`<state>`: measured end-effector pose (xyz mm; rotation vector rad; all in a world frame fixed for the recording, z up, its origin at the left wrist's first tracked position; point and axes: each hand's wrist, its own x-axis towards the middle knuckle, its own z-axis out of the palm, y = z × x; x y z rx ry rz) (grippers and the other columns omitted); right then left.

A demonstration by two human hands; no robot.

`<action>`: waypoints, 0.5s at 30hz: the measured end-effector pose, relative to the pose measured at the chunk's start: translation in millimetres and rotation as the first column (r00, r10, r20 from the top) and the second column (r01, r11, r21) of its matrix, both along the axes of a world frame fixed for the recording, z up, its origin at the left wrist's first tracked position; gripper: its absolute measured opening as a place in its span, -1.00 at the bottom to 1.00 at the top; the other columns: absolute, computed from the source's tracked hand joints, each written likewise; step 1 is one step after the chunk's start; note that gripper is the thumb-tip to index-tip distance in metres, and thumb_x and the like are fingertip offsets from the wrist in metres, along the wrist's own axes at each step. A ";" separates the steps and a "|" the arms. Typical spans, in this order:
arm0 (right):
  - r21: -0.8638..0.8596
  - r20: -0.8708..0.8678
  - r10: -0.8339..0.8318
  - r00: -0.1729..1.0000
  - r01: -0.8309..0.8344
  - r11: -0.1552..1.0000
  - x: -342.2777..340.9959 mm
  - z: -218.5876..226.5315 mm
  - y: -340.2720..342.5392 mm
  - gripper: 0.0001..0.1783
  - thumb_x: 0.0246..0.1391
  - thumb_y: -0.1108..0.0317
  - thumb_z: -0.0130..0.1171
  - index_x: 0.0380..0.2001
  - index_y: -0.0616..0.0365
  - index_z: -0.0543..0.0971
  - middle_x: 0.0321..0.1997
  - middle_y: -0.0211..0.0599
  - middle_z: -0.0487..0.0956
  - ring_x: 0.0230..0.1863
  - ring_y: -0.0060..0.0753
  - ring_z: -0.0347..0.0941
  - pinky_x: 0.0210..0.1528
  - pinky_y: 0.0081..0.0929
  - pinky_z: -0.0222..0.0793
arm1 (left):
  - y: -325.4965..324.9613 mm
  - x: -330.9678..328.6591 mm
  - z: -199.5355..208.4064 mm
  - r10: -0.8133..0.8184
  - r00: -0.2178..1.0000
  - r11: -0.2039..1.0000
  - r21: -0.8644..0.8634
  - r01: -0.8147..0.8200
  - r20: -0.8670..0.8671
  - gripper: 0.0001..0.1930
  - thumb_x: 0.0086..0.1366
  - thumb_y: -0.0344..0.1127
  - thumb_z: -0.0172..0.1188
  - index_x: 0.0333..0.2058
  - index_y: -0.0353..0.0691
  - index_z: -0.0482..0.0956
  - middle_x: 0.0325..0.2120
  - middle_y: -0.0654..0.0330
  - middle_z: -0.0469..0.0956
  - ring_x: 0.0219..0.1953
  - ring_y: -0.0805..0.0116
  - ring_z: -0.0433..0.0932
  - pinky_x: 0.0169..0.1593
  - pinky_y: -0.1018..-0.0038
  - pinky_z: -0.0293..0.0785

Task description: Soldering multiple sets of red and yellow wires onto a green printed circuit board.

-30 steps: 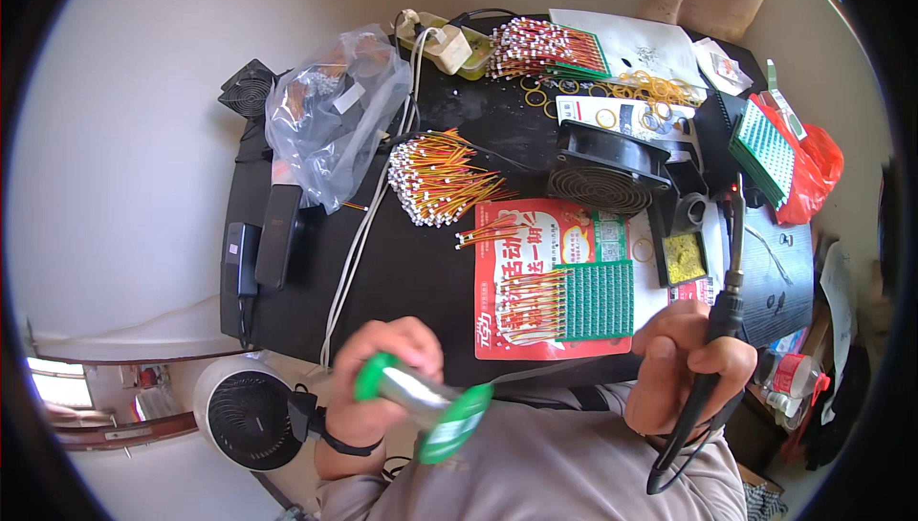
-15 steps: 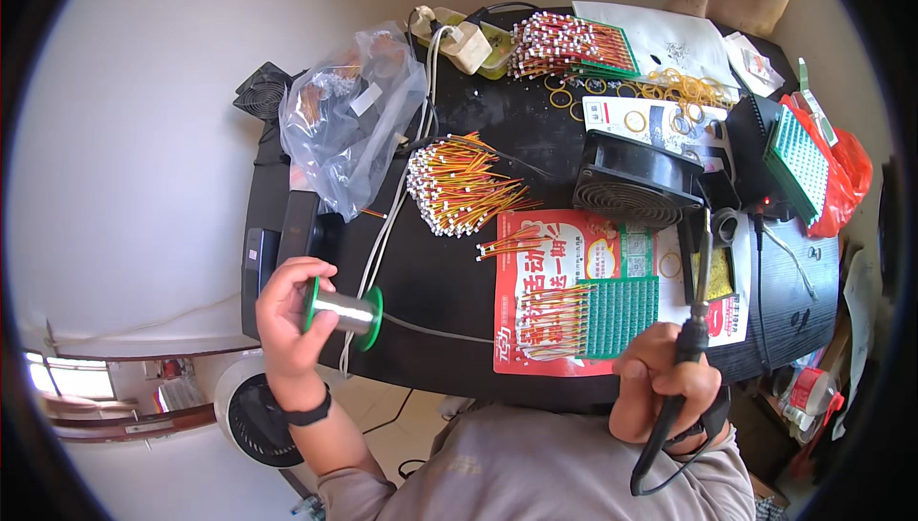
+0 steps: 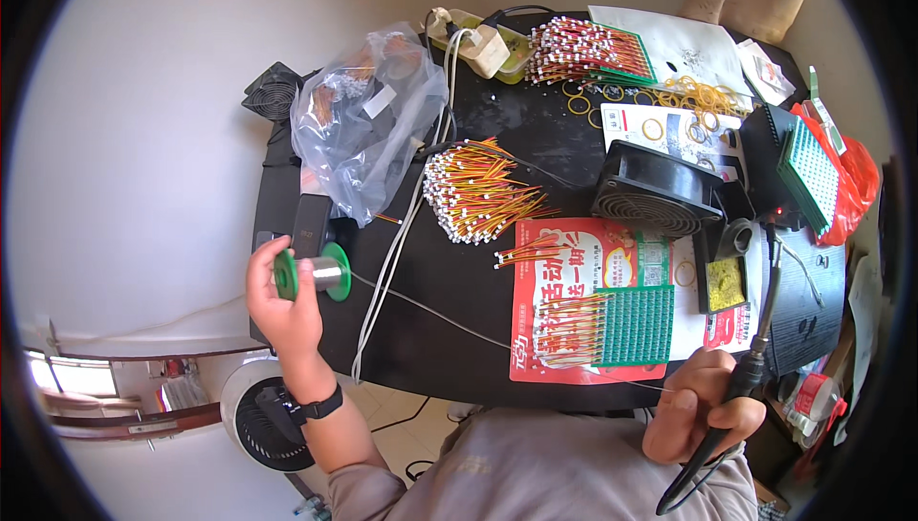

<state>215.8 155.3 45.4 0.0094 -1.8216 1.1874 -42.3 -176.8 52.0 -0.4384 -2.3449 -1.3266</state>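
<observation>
My left hand [image 3: 287,306] is wrapped round a green-flanged spool of solder wire [image 3: 326,274] at the table's left front. A thin strand of solder [image 3: 435,314] runs taut from the spool across to my right hand [image 3: 693,411], whose fingers seem to pinch its end. The same right hand grips a soldering iron [image 3: 748,378], tip pointing up and away. Between the hands, a green circuit board panel [image 3: 636,326] lies on a red leaflet [image 3: 526,234]. Red and yellow wires [image 3: 569,318] with white ends extend from the panel's left side.
A heap of wires [image 3: 478,191] lies mid-table, beside white cables [image 3: 390,268] and a clear plastic bag [image 3: 359,110]. A black fan [image 3: 657,188] stands behind the panel, with a yellow sponge [image 3: 727,287] at right. Rubber bands [image 3: 703,93] and a wired board stack [image 3: 593,51] sit farther back.
My left hand has moved left and slightly away with the spool. My right hand and the iron have shifted right and nearer, and the solder strand is now stretched between the hands.
</observation>
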 end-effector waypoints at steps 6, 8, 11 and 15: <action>-0.005 0.014 -0.059 0.998 0.059 0.998 1.7 -4.3 4.2 -0.57 0.06 0.68 0.08 -0.14 -0.01 0.17 -0.55 -0.27 0.48 -0.60 -0.44 0.37 -0.57 -0.51 0.26 | 1.6 -22.7 16.6 -0.334 0.924 0.911 -0.187 0.367 0.188 -0.69 0.03 -0.64 0.25 -0.18 -0.36 0.62 -0.12 0.03 0.63 0.01 0.16 0.58 0.14 0.31 0.44; 0.028 0.045 -0.021 0.999 0.020 0.999 0.5 -3.1 4.0 -0.57 0.06 0.68 0.08 -0.14 -0.01 0.18 -0.54 -0.27 0.49 -0.60 -0.43 0.38 -0.56 -0.50 0.27 | 3.0 -35.4 3.5 -0.334 0.934 0.900 -0.250 0.357 0.131 -0.69 0.01 -0.66 0.24 -0.20 -0.35 0.63 -0.15 0.04 0.63 -0.01 0.14 0.58 0.12 0.30 0.45; 0.065 0.091 0.069 0.993 -0.075 0.995 -3.9 -7.5 2.7 -0.55 -0.02 0.73 0.11 -0.17 -0.01 0.25 -0.51 -0.28 0.49 -0.61 -0.40 0.40 -0.54 -0.47 0.31 | 20.4 -41.0 2.7 -0.315 0.947 0.840 -0.446 0.308 0.061 -0.69 -0.05 -0.71 0.18 -0.27 -0.34 0.63 -0.22 0.03 0.61 -0.06 0.02 0.57 0.07 0.26 0.48; 0.038 0.072 0.150 0.986 -0.153 0.988 -10.2 -22.3 -0.2 -0.54 -0.08 0.76 0.12 -0.20 0.00 0.27 -0.46 -0.25 0.48 -0.65 -0.42 0.39 -0.64 -0.49 0.26 | 35.6 -37.0 1.2 -0.400 0.916 0.717 -0.614 0.330 0.025 -0.64 -0.08 -0.76 0.04 -0.28 -0.35 0.62 -0.25 0.00 0.59 -0.06 -0.07 0.53 0.06 0.17 0.48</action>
